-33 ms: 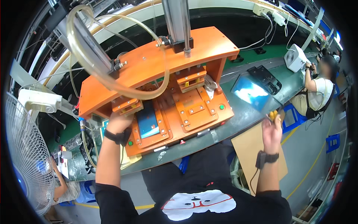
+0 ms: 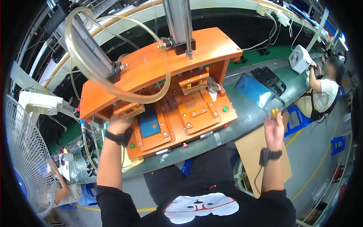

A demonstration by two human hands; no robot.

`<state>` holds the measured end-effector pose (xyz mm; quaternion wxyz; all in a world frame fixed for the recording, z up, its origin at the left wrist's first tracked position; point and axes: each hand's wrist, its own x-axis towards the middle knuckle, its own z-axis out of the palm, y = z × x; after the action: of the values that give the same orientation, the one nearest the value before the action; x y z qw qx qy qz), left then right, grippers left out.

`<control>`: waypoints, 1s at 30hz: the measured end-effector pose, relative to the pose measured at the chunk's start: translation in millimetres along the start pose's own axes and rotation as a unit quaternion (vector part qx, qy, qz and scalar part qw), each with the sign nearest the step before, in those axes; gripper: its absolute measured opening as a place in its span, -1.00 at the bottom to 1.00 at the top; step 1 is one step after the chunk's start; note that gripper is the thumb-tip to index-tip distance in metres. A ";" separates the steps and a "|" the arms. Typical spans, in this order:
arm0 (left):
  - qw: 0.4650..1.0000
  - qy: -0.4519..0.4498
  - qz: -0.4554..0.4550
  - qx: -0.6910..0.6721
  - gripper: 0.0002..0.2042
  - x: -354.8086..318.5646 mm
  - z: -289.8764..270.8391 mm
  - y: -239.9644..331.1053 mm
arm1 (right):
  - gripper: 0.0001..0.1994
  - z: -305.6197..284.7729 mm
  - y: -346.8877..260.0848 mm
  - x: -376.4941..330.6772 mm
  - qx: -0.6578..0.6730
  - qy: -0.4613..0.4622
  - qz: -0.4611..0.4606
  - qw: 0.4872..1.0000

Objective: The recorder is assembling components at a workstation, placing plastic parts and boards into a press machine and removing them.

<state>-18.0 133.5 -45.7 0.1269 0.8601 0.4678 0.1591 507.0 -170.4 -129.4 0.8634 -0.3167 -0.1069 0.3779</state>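
Note:
My left hand [image 2: 119, 125] reaches in under the left press block [image 2: 129, 109] of an orange press machine [image 2: 211, 44]. That block hides its fingers. Beside this hand, a flat blue panel [image 2: 149, 125] lies in the left fixture. The right fixture [image 2: 199, 112] has no panel on it. Out to the right, my right hand [image 2: 274, 130] is raised with its palm up and yellow covers on some fingertips. Those fingers pinch the near corner of a glossy, see-through blue sheet [image 2: 252, 90], which stretches away over the bench.
A black plastic tray [image 2: 269, 80] lies behind the sheet. A brown cardboard piece [image 2: 254, 154] is below my right hand. Cylinders and a looped hose [image 2: 75, 72] rise over the press. A large fan [image 2: 30, 159] stands left; a co-worker [image 2: 321, 90] sits far right.
The blue sheet has tilted, and its bright reflection has shrunk and shifted. My right hand has moved slightly up and left. The glare on the blue panel has gone. My left hand stays under the block.

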 end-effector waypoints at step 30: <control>0.983 0.082 0.093 0.137 -0.69 -10.4 3.8 -13.2 | -0.74 85.6 151.0 313.6 -0.885 -0.138 -0.251 0.365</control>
<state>-32.0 131.4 -55.6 -0.0460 0.8930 0.4123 0.1744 599.3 173.0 -174.8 0.1153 -0.8011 -0.5728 -0.1298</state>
